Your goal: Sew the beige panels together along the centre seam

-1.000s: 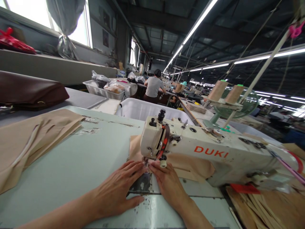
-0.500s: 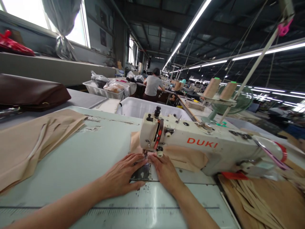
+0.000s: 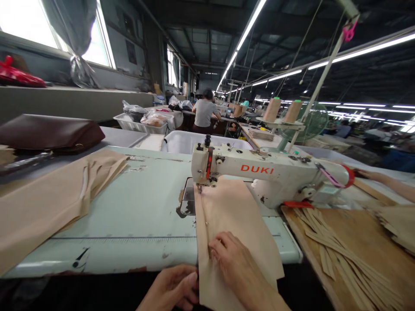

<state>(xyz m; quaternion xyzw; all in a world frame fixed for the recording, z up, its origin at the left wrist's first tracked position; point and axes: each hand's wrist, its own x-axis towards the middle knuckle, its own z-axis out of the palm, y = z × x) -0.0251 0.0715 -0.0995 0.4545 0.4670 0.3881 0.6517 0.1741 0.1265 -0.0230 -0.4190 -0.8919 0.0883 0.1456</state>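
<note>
A tan fabric panel [image 3: 240, 216] runs from under the needle of the white DUKI sewing machine [image 3: 233, 166] down over the table's front edge. Along its left side lies a folded strip with a small zipper pull [image 3: 206, 223]. My right hand [image 3: 238, 263] rests on the panel, its fingers bent together at the strip; what they pinch, if anything, is hidden. My left hand [image 3: 177, 287] is at the panel's lower left edge with its fingers curled; whether it grips the edge cannot be made out.
Tan fabric pieces [image 3: 55, 198] lie at the left, below a dark brown bag [image 3: 52, 134]. Tan strips [image 3: 337, 250] cover a brown board at the right. A person's arm [image 3: 389, 183] reaches in beyond the machine. Another person [image 3: 203, 113] sits farther back.
Both hands have moved from the needle toward the table's front edge. The tan panel now extends toward me. An arm has appeared at the right, and the camera view has shifted.
</note>
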